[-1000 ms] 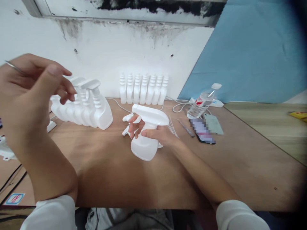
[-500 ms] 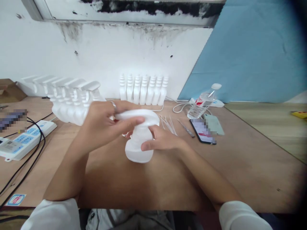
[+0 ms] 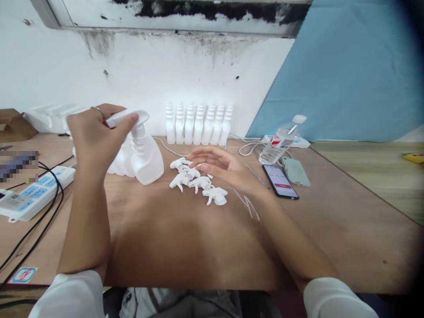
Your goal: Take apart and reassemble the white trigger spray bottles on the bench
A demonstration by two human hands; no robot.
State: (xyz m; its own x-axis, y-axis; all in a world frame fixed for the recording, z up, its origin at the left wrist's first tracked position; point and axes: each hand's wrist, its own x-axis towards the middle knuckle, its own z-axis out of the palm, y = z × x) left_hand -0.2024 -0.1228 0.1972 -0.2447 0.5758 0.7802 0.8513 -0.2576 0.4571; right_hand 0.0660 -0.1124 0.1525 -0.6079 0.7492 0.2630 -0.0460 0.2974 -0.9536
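Observation:
My left hand is closed around the trigger head of a white spray bottle, beside the row of similar bottles at the left. Its body hangs slightly tilted, and I cannot tell whether its base touches the table. My right hand is open, fingers stretched to the left, just above several loose white trigger sprayer heads. Thin white dip tubes lie under and beside my right wrist.
Several white bottles without heads stand against the wall. To the right are a clear water bottle, a phone, a pale green phone-shaped item and a thin knife. A power strip with black cables lies left.
The spray bottle has moved left and away from me in my left hand, toward the row. My right hand has let go of it and moved over the sprayer heads.

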